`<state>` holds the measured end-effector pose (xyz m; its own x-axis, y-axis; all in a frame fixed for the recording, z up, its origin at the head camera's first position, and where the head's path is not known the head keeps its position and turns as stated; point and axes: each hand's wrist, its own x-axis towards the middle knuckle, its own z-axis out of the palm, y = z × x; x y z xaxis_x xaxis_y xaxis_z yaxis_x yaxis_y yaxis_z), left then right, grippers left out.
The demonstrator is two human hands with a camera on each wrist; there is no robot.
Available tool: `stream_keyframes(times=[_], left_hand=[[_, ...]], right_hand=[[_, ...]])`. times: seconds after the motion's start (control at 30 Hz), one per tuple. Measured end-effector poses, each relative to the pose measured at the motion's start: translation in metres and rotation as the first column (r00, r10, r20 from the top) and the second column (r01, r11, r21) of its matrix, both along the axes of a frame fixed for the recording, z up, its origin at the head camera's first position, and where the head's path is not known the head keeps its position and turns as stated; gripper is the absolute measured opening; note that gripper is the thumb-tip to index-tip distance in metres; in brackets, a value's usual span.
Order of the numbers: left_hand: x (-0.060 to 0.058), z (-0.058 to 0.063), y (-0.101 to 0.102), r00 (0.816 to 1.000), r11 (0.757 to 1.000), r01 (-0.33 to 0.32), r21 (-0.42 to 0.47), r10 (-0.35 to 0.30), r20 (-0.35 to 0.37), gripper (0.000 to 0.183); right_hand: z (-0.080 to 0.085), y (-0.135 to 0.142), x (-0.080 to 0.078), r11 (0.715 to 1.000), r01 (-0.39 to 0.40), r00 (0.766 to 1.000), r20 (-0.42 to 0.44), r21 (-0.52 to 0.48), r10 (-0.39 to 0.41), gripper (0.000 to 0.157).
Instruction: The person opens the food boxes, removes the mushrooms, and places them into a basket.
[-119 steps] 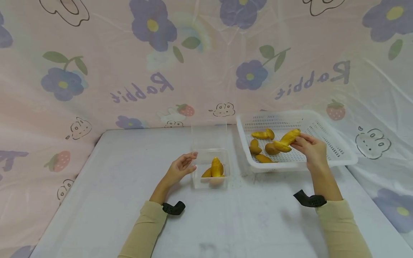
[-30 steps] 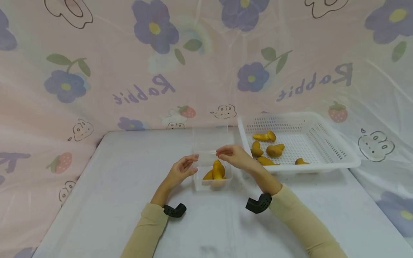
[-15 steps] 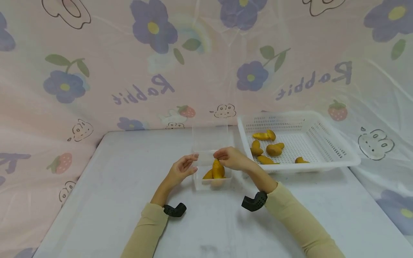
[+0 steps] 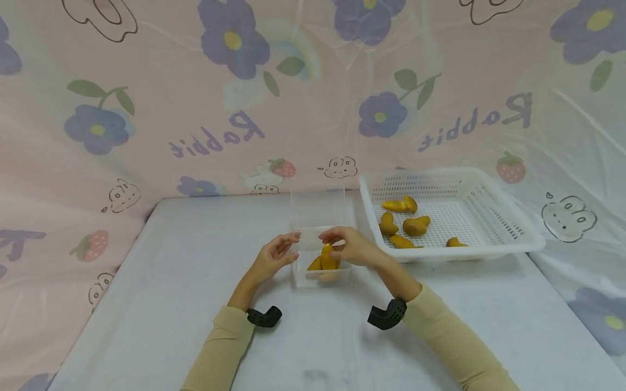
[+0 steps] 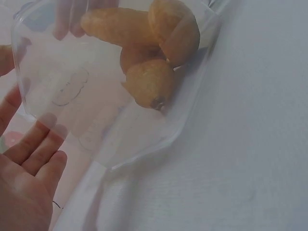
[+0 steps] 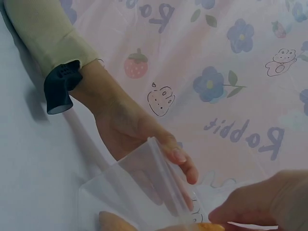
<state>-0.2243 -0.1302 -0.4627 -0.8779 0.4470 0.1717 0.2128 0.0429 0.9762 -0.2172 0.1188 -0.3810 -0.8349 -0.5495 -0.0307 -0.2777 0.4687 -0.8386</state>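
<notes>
A clear plastic box point(image 4: 300, 279) stands on the table with its lid raised at the back. Yellow-brown mushrooms lie inside, one of them a mushroom point(image 4: 327, 259) with its stem pointing up. My left hand point(image 4: 271, 260) is at the box's left side, fairly straight fingers touching the wall; in the left wrist view its fingertips point(image 5: 58, 131) lie by the clear plastic. Over the box, my right hand point(image 4: 352, 247) grips the top of the upright mushroom, thumb on the near side. The right wrist view shows only a bit of this mushroom point(image 6: 209, 226) under the fingers.
Right of the box, a white perforated basket point(image 4: 508, 233) holds several more mushrooms point(image 4: 414, 226). A printed curtain point(image 4: 313, 98) hangs behind the white table point(image 4: 210, 271). Each wrist wears a black camera mount point(image 4: 387, 315).
My right hand, earlier holding a mushroom over the basket, has come left to the box. In the last half second it has closed on the upright mushroom, which shifts slightly left. Left hand stays put.
</notes>
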Motion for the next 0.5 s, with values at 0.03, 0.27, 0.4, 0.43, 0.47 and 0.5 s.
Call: stream_keyframes(times=[0.03,0.27,0.4,0.43,0.47,0.5], left_hand=[[0.0001,0.0004,0.0,1.0,1.0,-0.001,0.0,0.001,0.0,0.045],[0.0001,0.0019,0.0004,1.0,1.0,0.001,0.006,-0.001,-0.001,0.046],[0.0003,0.0015,0.0004,1.0,1.0,-0.006,0.001,0.006,-0.007,0.045],[0.0006,0.0015,0.0004,1.0,1.0,-0.005,0.002,0.005,-0.008,0.044],[0.0009,0.0015,0.0006,1.0,1.0,-0.002,0.001,0.002,-0.009,0.044],[0.0012,0.0014,0.0008,1.0,1.0,0.001,0.001,-0.001,-0.008,0.044]], right_hand=[[-0.0009,-0.0001,0.0001,1.0,0.006,1.0,0.007,0.003,-0.006,0.036],[-0.0047,-0.0001,-0.0008,1.0,0.027,1.0,0.003,0.016,-0.027,0.034],[-0.0049,0.0003,-0.0018,0.999,0.03,1.0,0.001,0.012,-0.03,0.032],[-0.0049,0.0007,-0.0016,0.999,0.029,1.0,0.001,0.018,-0.029,0.031],[-0.0055,0.0013,-0.0017,0.999,0.024,1.0,-0.002,0.026,-0.024,0.03],[-0.0057,0.0019,-0.0014,0.999,0.019,1.0,-0.002,0.028,-0.019,0.028]])
